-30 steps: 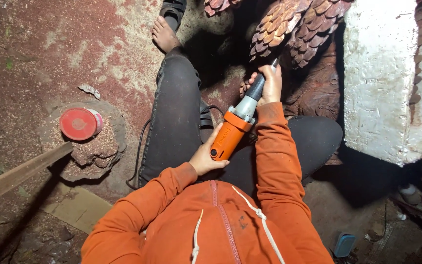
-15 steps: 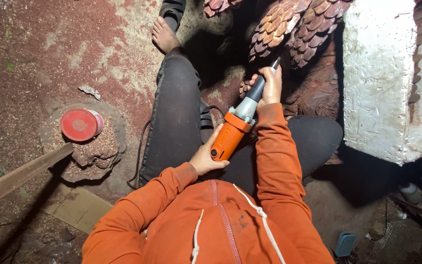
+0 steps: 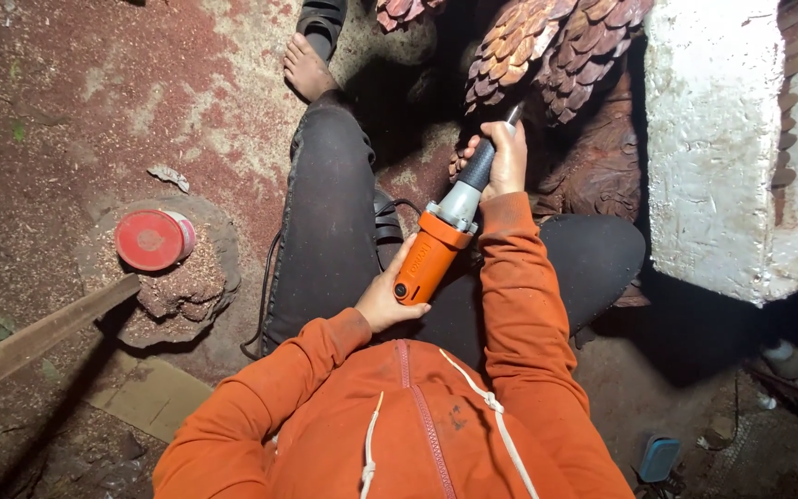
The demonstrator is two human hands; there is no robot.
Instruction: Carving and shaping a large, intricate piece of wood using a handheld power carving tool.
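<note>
While both hands grip the orange die grinder point(image 3: 436, 249), its tip meets the carved wooden bird point(image 3: 556, 55).
Right hand point(image 3: 501, 157) wraps the neck, left hand point(image 3: 388, 300) the body; feather scales appear cut, lower carving seemingly unfinished.

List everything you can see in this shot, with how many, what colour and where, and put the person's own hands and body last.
power tool: one, orange body with grey neck and black front grip, held over the lap, tip towards the carving
wood carving: one, reddish brown with feather scales, top centre, ahead of the tool tip
white block: one, white and rough, upper right
red lid: one, red, on a sawdust-covered stump at left
wooden plank: one, brown, lower left
cardboard piece: one, tan, on the ground at lower left
small blue object: one, blue, bottom right
left hand: one, gripping the orange rear body
right hand: one, gripping the black front grip
bare foot: one, top centre
</note>
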